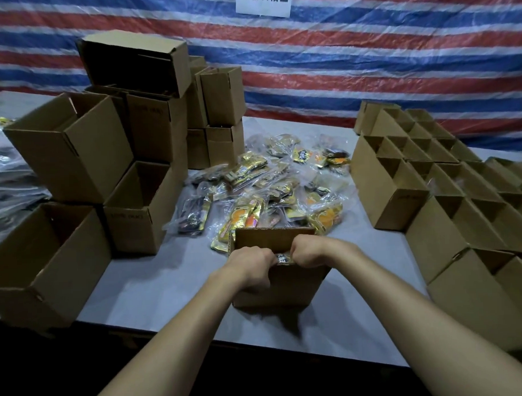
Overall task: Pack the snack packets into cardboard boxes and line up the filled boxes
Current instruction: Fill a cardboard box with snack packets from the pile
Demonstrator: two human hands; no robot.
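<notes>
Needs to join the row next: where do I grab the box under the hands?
Probably by its two side walls, from above: the cardboard box stands upright, top open, with bare table on both sides. Left hand and right hand are at its near rim.

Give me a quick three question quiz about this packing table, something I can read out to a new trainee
1. True or false: the left hand and the right hand are both at the top opening of the box nearest the person.
2. Where do the loose snack packets lie? A) on the table, just beyond that box; B) on the floor; C) in a plastic crate.
3. Fill in: the lined-up boxes stand on the person's ____ side.

Key: 1 true; 2 A; 3 right.
</notes>
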